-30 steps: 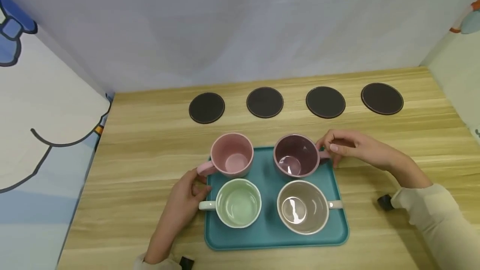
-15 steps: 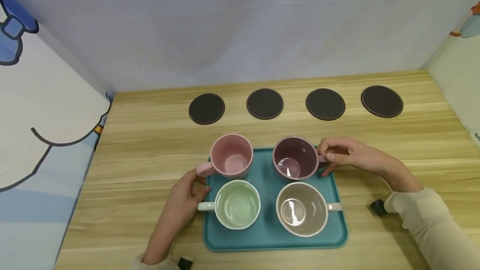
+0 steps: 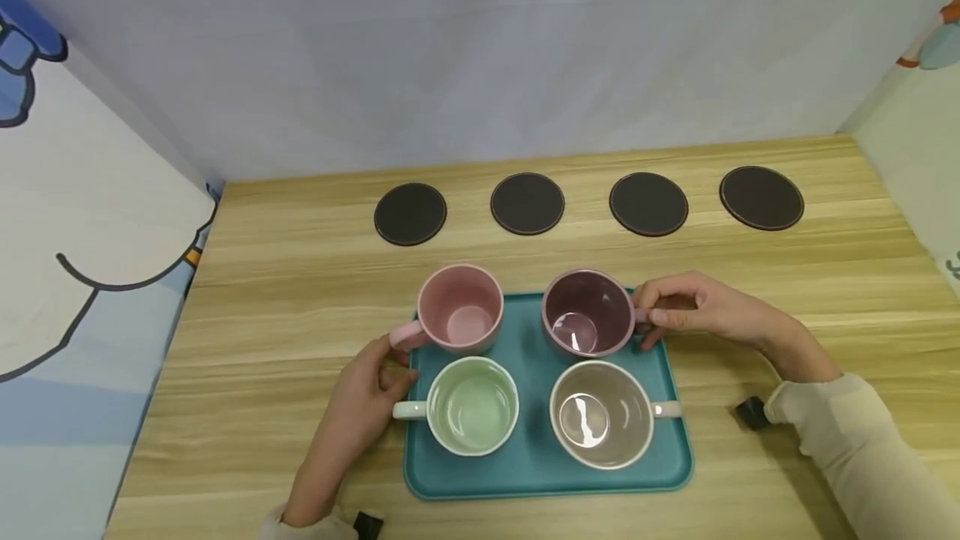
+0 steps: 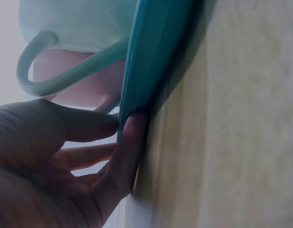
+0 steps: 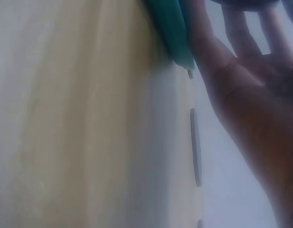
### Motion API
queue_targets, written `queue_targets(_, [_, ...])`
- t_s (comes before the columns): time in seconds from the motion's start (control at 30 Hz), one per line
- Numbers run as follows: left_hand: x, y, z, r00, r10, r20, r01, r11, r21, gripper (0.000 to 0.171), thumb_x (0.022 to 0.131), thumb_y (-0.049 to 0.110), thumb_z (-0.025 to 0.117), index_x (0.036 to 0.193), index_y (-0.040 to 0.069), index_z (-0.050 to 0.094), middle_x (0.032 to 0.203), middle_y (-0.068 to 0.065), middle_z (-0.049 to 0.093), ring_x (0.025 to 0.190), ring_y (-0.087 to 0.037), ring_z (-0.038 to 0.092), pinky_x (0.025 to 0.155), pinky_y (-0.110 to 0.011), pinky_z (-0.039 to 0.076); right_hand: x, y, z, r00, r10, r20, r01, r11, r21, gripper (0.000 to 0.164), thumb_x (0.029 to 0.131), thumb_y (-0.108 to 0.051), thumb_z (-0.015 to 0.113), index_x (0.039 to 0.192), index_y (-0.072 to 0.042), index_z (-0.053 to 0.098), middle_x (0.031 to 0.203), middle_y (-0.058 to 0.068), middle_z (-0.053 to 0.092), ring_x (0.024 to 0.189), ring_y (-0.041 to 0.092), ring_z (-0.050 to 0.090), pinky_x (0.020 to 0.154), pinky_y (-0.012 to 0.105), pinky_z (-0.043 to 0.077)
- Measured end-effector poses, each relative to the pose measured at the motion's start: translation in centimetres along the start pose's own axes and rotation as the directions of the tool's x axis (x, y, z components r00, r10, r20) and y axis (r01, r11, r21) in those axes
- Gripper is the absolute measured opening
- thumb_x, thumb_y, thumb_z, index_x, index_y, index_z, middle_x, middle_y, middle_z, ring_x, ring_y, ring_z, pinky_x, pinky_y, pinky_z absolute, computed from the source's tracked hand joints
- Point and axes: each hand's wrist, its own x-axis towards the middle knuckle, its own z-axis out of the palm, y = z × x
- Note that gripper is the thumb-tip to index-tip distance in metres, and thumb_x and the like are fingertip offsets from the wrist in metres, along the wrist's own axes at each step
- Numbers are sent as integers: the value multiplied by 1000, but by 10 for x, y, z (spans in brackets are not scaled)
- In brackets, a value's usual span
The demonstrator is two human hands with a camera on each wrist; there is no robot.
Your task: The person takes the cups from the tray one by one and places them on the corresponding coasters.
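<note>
A teal tray (image 3: 536, 473) carries a pink mug (image 3: 461, 307), a green mug (image 3: 472, 407), a purple mug (image 3: 587, 312) and a beige mug (image 3: 602, 415). My left hand (image 3: 362, 394) is at the tray's left edge, beside the pink and green handles. In the left wrist view, its thumb and a finger (image 4: 125, 156) pinch the tray rim (image 4: 141, 71) from above and below. To the right, my right hand (image 3: 705, 307) pinches the purple mug's handle. The right wrist view shows that hand (image 5: 241, 90) beside the tray corner (image 5: 172, 33), with its fingertips cut off.
Several black round coasters lie in a row behind the tray, from a leftmost coaster (image 3: 410, 214) to a rightmost coaster (image 3: 761, 197). The wooden tabletop (image 3: 262, 315) meets a pale backdrop (image 3: 487, 65) at the back. Printed panels stand at both sides.
My right hand has shifted slightly left and its fingers have closed on the purple mug's handle. My left hand stays at the tray edge. The mugs keep their places on the tray.
</note>
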Motion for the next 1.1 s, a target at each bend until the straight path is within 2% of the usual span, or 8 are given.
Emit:
queue_targets(0.2, [0, -3, 1, 1000, 13, -8, -13, 1000, 9, 40, 93, 0, 73, 131, -1, 62, 111, -18, 69, 70, -13, 59, 60, -23, 48, 0, 4, 2, 1000, -20, -12, 20, 1000, 18, 24, 104, 11, 43, 109, 2, 65, 119, 5, 69, 108, 22, 69, 91, 45, 62])
queue_targets(0.4, [-2, -5, 1, 1000, -4, -5, 4, 1000, -8, 38, 93, 0, 73, 130, -1, 62, 110, -18, 69, 70, -12, 59, 60, -23, 48, 1, 7, 4, 999, -31, -16, 31, 999, 16, 22, 103, 11, 44, 108, 3, 65, 120, 5, 70, 108, 22, 71, 92, 43, 62])
queue_targets(0.67, [1, -3, 0, 1000, 20, -16, -20, 1000, 21, 38, 93, 1, 73, 130, -1, 62, 111, -17, 69, 72, -13, 59, 61, -23, 48, 2, 8, 1, 988, -157, 4, 157, 984, -84, 31, 99, 19, 42, 109, 1, 66, 113, 9, 72, 104, 25, 69, 95, 30, 57])
queue_targets(0.87, [0, -2, -2, 1000, 10, -8, -9, 999, 33, 38, 93, 1, 73, 129, -1, 63, 109, -17, 70, 71, -13, 58, 61, -23, 47, 2, 8, 3, 988, -155, 23, 157, 984, -87, 30, 100, 18, 43, 109, 2, 66, 112, 15, 70, 102, 27, 69, 94, 32, 57])
queue_targets(1.1, [-3, -1, -1, 999, 26, -35, -25, 999, 33, 39, 91, 1, 75, 128, -2, 63, 107, -17, 71, 68, -11, 55, 59, -23, 45, 3, 2, 1, 987, -162, 26, 164, 979, -119, 30, 99, 17, 43, 110, 2, 67, 107, 16, 70, 101, 26, 69, 93, 32, 57])
